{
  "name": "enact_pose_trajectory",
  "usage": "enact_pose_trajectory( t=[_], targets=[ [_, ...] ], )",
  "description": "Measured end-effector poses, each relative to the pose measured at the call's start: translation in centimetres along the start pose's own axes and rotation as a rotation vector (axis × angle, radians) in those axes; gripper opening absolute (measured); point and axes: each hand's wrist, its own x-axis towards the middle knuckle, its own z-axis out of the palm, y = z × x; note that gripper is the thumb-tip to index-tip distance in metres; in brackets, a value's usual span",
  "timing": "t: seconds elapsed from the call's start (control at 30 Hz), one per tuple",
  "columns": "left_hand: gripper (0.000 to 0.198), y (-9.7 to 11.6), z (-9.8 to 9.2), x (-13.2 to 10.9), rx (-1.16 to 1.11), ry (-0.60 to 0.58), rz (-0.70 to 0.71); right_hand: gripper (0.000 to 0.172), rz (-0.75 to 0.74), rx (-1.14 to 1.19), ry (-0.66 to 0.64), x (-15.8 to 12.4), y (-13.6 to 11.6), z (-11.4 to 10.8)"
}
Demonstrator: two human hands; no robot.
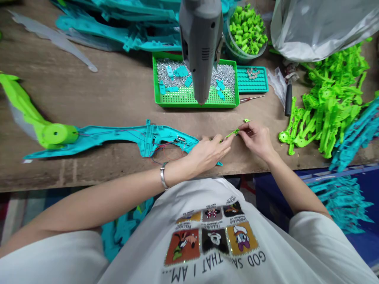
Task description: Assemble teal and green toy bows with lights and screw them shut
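A long turquoise plastic shell (118, 134), shaped like half of a toy bow, lies on the bench with red wires and a small spring along it. My left hand (210, 154) lies over its right end, fingers together and pressing on a thin green plastic part (233, 133). Thumb and fingertips of my right hand (256, 139) pinch the other end of that part; the fingers hide some of it. Just beyond them sits a tiny green piece (246, 120). A green limb with a round hub (59, 134) joins the shell's left end.
A grey power screwdriver (201, 51) hangs over a green basket (195, 105) of screws and turquoise bits. Beside it are a small turquoise tray (251, 85), a thin screwdriver (251, 99) and a tub of green caps (247, 31). Green parts (328, 106) heap up at right.
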Motion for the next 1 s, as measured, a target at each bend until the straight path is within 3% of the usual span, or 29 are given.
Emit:
enact_pose_trajectory(
  t=[0.13,0.47,0.8,1.0],
  targets=[
    [0.034,-0.4,-0.1,0.6,0.016,-0.015,0.065,0.013,-0.075,-0.036,0.007,0.3,-0.5,0.1],
    [0.032,-0.7,-0.1,0.7,0.035,0.005,0.086,0.016,0.019,0.122,0.029,0.4,0.7,0.3],
    [0.034,-0.5,-0.5,0.8,0.031,-0.021,0.085,0.016,-0.216,-0.07,0.108,-0.3,1.3,0.4],
    [0.037,-0.6,-1.0,0.8,0.017,-0.066,0.077,0.013,-0.255,-0.124,0.207,-0.4,1.7,1.0]
  ],
)
